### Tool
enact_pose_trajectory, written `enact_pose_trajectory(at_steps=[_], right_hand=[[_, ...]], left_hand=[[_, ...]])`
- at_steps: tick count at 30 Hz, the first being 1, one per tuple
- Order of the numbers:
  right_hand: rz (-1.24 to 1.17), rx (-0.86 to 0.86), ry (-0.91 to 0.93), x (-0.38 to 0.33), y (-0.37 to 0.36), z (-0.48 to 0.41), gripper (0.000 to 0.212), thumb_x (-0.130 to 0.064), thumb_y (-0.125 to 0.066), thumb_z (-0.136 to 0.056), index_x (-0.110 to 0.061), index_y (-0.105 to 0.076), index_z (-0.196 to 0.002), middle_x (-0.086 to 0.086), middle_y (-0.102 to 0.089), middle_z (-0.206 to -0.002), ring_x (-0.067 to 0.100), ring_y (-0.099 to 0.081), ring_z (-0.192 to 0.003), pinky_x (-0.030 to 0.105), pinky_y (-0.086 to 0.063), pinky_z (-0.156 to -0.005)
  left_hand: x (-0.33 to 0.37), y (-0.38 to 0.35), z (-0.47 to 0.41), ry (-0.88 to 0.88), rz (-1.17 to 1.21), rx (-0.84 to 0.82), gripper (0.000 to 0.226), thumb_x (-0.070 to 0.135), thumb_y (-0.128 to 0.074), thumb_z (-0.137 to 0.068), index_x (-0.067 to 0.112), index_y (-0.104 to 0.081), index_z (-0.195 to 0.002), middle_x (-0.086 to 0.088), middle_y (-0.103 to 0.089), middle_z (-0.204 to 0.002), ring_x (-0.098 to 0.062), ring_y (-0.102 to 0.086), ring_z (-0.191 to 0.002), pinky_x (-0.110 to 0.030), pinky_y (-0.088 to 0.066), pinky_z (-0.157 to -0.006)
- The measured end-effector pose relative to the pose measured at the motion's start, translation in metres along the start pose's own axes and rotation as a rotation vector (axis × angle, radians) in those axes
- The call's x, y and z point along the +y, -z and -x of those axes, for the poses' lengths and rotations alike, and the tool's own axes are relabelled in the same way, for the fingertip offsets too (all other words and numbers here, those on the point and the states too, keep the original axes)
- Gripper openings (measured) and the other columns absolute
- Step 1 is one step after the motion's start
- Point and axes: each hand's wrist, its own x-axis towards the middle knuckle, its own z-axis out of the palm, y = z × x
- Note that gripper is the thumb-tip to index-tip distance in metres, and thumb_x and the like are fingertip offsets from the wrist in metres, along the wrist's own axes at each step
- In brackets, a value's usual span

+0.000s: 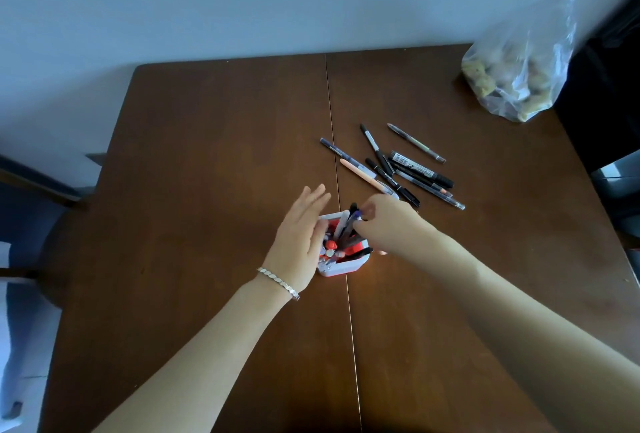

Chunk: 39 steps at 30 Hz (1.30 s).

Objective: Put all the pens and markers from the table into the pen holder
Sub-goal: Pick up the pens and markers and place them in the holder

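Note:
A white and red pen holder (341, 268) stands mid-table with several pens upright inside. My left hand (299, 235) rests flat against its left side, fingers straight and apart. My right hand (388, 224) hovers over the holder's right side, fingertips pinched on the top of a dark purple-tipped pen (355, 219) that stands in the holder. Several loose pens and markers lie beyond it: a peach pen (360, 174), a thick black marker (422, 169), a thin grey pen (415, 142), and a dark blue pen (334, 147).
The brown wooden table (214, 162) has a seam down its middle. A clear plastic bag (516, 75) with lumpy contents sits at the far right corner. A chair (31, 190) stands off the left edge. A wall runs behind.

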Motion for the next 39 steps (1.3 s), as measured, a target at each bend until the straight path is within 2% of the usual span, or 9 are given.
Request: enact_pose_trajectory(at_steps=[5, 11, 18, 22, 25, 29, 33, 37, 39], right_hand=[[0.115, 0.362, 0.321, 0.020, -0.029, 0.020, 0.034, -0.010, -0.038, -0.096, -0.004, -0.049, -0.128, 0.013, -0.049, -0.134, 0.027, -0.044, -0.121, 0.030, -0.040, -0.099], [0.262, 0.288, 0.483, 0.043, -0.065, 0.005, 0.069, -0.040, -0.034, -0.096, -0.020, 0.020, -0.135, -0.009, 0.026, -0.142, 0.011, 0.028, -0.133, 0.032, 0.010, -0.117], [-0.292, -0.018, 0.471, 0.069, -0.039, -0.016, 0.113, -0.038, -0.079, -0.065, -0.034, 0.001, -0.144, -0.016, -0.012, -0.153, 0.000, -0.013, -0.140, 0.024, -0.017, -0.115], [-0.186, -0.088, 0.441, 0.064, -0.044, -0.034, 0.118, -0.022, -0.087, -0.056, -0.031, -0.008, -0.144, -0.011, -0.026, -0.150, 0.008, -0.034, -0.134, 0.028, -0.038, -0.107], [-0.172, 0.007, 0.464, 0.062, -0.046, -0.040, 0.106, -0.027, -0.088, -0.054, -0.021, -0.026, -0.140, -0.006, -0.041, -0.137, 0.010, -0.046, -0.123, 0.021, -0.040, -0.098], [-0.221, 0.130, 0.415, 0.091, -0.038, -0.030, 0.101, -0.035, -0.087, -0.051, -0.019, -0.032, -0.135, -0.005, -0.049, -0.131, 0.010, -0.049, -0.119, 0.021, -0.038, -0.095], [-0.329, 0.252, 0.342, 0.134, -0.023, -0.012, 0.090, -0.053, -0.078, -0.047, -0.044, -0.032, -0.123, -0.012, -0.055, -0.123, 0.006, -0.056, -0.113, 0.027, -0.047, -0.094], [-0.390, 0.318, 0.477, 0.147, 0.001, 0.002, 0.060, 0.002, -0.078, -0.065, -0.042, -0.056, -0.100, -0.015, -0.070, -0.079, -0.003, -0.066, -0.078, 0.012, -0.051, -0.073], [-0.479, 0.307, 0.509, 0.149, 0.005, -0.001, 0.080, 0.019, -0.071, -0.065, -0.054, -0.056, -0.095, -0.018, -0.069, -0.077, 0.001, -0.067, -0.075, 0.009, -0.050, -0.071]], left_hand=[[-0.007, -0.013, 0.004, -0.042, 0.080, -0.209, 0.061, 0.073, -0.010, -0.079, 0.044, -0.002, -0.133, 0.019, 0.003, -0.148, 0.006, 0.012, -0.132, -0.030, -0.006, -0.111], [-0.014, -0.017, 0.019, -0.023, 0.052, -0.125, 0.075, 0.064, -0.037, -0.079, 0.038, 0.007, -0.134, 0.018, 0.012, -0.145, 0.000, 0.003, -0.136, -0.030, -0.020, -0.113], [-0.017, -0.003, 0.008, 0.018, 0.196, -0.284, 0.082, 0.090, -0.003, -0.058, 0.051, 0.006, -0.130, 0.037, 0.017, -0.138, 0.019, 0.006, -0.129, -0.026, -0.026, -0.107], [-0.003, 0.008, 0.000, 0.224, 0.644, -0.277, 0.096, 0.093, -0.019, -0.055, 0.038, -0.025, -0.134, 0.027, -0.020, -0.139, -0.002, -0.017, -0.135, -0.014, -0.024, -0.107], [-0.001, 0.015, -0.014, 0.321, 0.779, -0.101, 0.052, 0.074, -0.033, -0.076, 0.041, -0.047, -0.113, 0.020, -0.048, -0.124, -0.008, -0.042, -0.128, -0.006, -0.039, -0.094], [-0.015, 0.010, -0.052, 0.308, 0.327, -0.044, 0.031, 0.020, -0.045, -0.094, 0.023, -0.048, -0.125, 0.002, -0.051, -0.135, -0.012, -0.047, -0.124, -0.026, -0.039, -0.102], [-0.004, -0.020, -0.099, 0.097, -0.161, -0.202, 0.041, 0.016, -0.053, -0.090, 0.020, -0.043, -0.130, -0.001, -0.045, -0.141, -0.019, -0.043, -0.129, -0.036, -0.040, -0.103], [-0.001, -0.064, -0.149, -0.163, -0.503, -0.309, 0.044, 0.014, -0.052, -0.090, 0.017, -0.039, -0.132, -0.002, -0.036, -0.147, -0.020, -0.030, -0.136, -0.039, -0.031, -0.108], [-0.006, -0.080, -0.165, -0.165, -0.655, -0.390, 0.041, 0.013, -0.050, -0.090, 0.015, -0.040, -0.129, -0.006, -0.039, -0.142, -0.024, -0.033, -0.132, -0.040, -0.032, -0.104]])
